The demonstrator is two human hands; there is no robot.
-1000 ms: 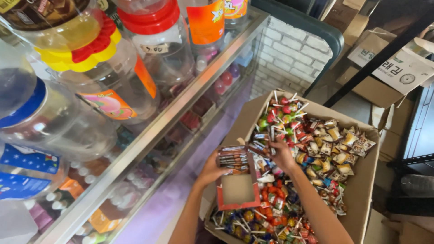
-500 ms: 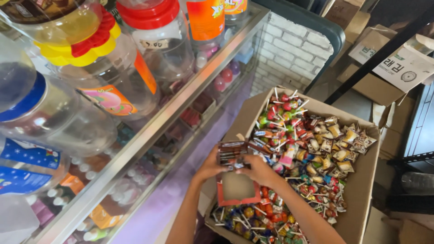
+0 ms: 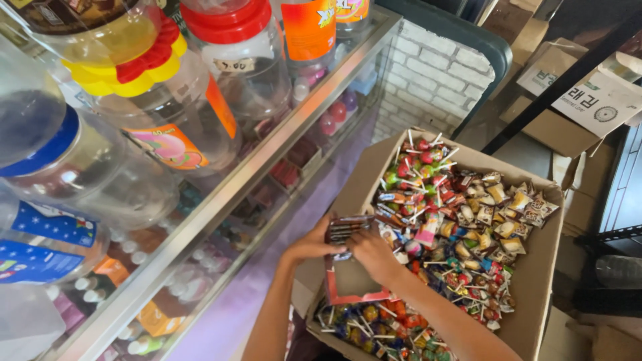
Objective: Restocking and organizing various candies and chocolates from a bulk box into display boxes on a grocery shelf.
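Both hands, left hand (image 3: 313,246) and right hand (image 3: 372,254), pinch a small carton (image 3: 348,267) of sticks over the candy box (image 3: 535,294); tilting it could spill them.

2 hands (image 3: 314,246) on it | 1 big cardboard box (image 3: 535,294) | 1 small red-edged tray (image 3: 354,284) | 1 red-lid jar (image 3: 241,60) far left | wrapped sweets (image 3: 468,234): way too many to count
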